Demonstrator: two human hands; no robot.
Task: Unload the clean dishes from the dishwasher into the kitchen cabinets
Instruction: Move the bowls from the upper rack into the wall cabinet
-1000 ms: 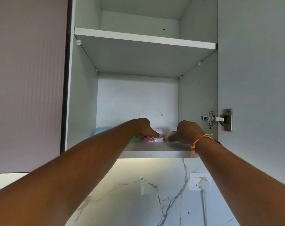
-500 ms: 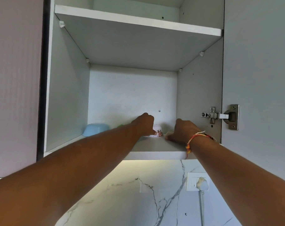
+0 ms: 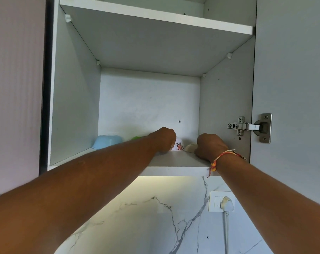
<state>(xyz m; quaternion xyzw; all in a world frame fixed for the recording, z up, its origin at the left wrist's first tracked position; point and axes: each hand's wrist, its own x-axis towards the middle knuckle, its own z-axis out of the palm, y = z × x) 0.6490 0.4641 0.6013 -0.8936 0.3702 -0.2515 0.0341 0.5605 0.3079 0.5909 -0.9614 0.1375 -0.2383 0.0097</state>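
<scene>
White floral cup (image 3: 179, 146) stood on the shelf (image 3: 177, 159), axis vertical, left hand (image 3: 164, 140) curled round it; right hand (image 3: 210, 146) fisted beside a beige dish (image 3: 190, 147), grip unclear.

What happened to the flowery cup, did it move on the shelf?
Yes. The left hand pushed the flowery cup deeper in: it now sits farther from the shelf's front edge and right under the screw in the back wall.

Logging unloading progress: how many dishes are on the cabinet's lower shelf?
4: light blue bowl far left; green dish mostly behind the left forearm; floral white cup at the left hand; beige dish at the right hand. Others may hide behind the hands.
</scene>
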